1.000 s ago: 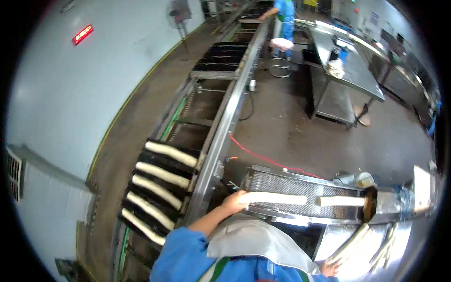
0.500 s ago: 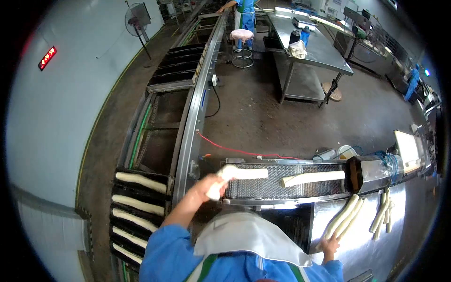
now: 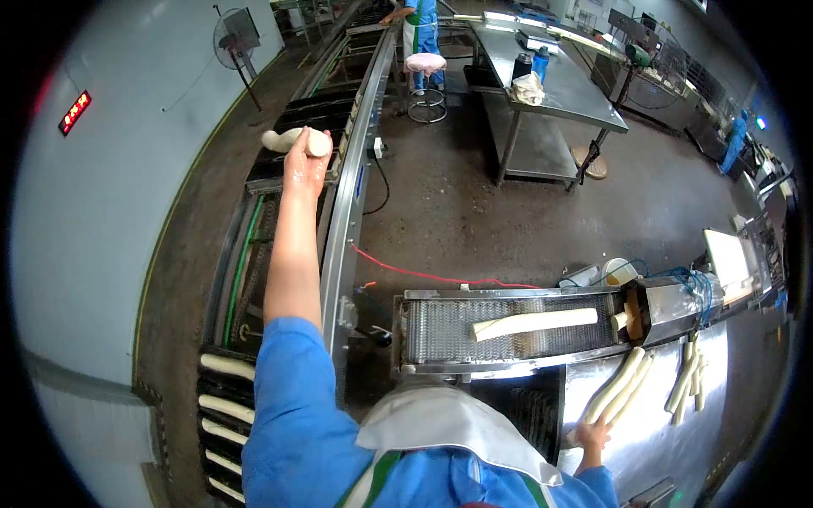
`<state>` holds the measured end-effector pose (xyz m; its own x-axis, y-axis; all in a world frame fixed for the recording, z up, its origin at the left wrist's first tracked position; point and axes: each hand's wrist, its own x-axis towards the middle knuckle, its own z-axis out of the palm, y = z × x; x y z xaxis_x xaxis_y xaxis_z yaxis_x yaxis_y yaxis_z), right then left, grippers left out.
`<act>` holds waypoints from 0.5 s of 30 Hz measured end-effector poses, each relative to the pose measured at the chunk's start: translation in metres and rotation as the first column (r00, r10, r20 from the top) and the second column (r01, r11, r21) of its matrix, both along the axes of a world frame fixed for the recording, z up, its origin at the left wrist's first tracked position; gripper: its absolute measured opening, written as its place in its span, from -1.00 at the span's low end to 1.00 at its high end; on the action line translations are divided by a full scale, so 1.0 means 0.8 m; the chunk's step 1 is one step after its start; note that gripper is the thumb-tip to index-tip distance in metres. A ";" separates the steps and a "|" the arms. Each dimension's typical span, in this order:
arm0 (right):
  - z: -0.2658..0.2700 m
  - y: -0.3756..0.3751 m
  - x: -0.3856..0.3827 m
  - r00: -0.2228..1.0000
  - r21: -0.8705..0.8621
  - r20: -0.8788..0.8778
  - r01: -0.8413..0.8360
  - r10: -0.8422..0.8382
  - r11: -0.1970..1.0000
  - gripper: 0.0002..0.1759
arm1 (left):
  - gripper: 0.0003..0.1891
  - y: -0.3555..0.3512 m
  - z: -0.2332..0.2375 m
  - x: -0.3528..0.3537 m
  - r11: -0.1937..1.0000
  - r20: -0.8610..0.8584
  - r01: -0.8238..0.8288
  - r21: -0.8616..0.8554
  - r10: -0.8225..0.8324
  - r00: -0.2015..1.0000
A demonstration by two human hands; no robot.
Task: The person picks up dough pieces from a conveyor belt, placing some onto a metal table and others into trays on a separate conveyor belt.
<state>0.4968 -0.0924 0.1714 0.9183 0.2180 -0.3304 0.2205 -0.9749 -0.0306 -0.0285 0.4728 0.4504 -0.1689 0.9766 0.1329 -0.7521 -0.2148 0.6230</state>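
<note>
My left hand (image 3: 305,165) is raised at the end of an outstretched arm, with the fingers wrapped around a pale dough log (image 3: 318,142). The dough sags to the left, above black slotted trays (image 3: 292,169) on the long conveyor. At the lower right, my right hand (image 3: 593,435) grips the near end of one of the dough logs (image 3: 618,385) lying side by side on a steel table (image 3: 660,440). Its fingertips are partly hidden among them. Another dough log (image 3: 542,323) lies on the mesh belt (image 3: 436,334) in front of me.
Several dough pieces (image 3: 227,408) sit in black trays at the lower left. A steel machine housing (image 3: 669,309) stands at the belt's right end, with a dough end (image 3: 621,321) emerging. More dough strips (image 3: 684,381) lie farther right. Beyond are a stool (image 3: 425,63), a worktable (image 3: 550,76) and a co-worker (image 3: 421,34).
My left hand has carried the dough log from the mesh belt up and forward over the trays. The belt's dough has shifted left, and the filled trays have moved nearer. My right hand stays put.
</note>
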 end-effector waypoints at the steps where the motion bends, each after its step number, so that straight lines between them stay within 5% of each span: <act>1: 0.003 0.002 -0.001 1.000 0.005 -0.019 0.008 -0.008 1.000 -0.03 | -0.74 0.012 -0.015 -0.004 1.000 0.006 -0.006 -0.027 0.006 1.000; 4: 0.001 0.006 -0.002 1.000 -0.012 0.011 0.022 -0.022 1.000 -0.02 | -0.90 0.004 -0.089 0.033 0.969 -0.351 0.235 -0.083 -0.249 0.903; 6: -0.003 0.004 -0.001 1.000 -0.008 0.008 0.017 -0.017 1.000 -0.02 | -0.81 -0.049 -0.164 0.103 0.964 -0.788 0.250 -0.091 -0.223 0.575; 7: -0.003 0.002 0.000 1.000 0.000 0.009 0.007 -0.007 1.000 -0.02 | -0.68 -0.091 -0.187 0.141 0.926 -0.802 0.224 -0.303 -0.375 0.465; 8: -0.002 0.004 0.002 0.999 -0.019 -0.010 0.030 -0.030 0.999 -0.02 | -0.55 -0.109 -0.246 0.170 0.918 -0.925 0.310 -0.246 -0.318 0.208; 9: -0.005 0.004 0.005 1.000 -0.031 -0.019 0.019 -0.019 0.999 -0.04 | -0.46 -0.142 -0.282 0.196 0.768 -0.822 0.482 -0.422 -0.548 0.152; 11: -0.021 -0.001 0.014 1.000 -0.032 -0.027 0.012 -0.013 0.999 -0.01 | -0.34 -0.196 -0.371 0.238 0.764 -0.937 0.543 -0.347 -0.306 -0.169; 13: -0.034 -0.007 0.015 1.000 -0.049 0.007 0.005 -0.004 0.999 -0.04 | -0.26 -0.263 -0.341 0.258 0.731 -0.881 0.574 -0.369 -0.079 -0.466; 15: 0.000 0.005 -0.001 1.000 -0.077 -0.023 -0.003 0.001 0.997 -0.02 | -0.24 -0.306 -0.340 0.264 0.834 -0.877 0.526 -0.169 0.117 -0.467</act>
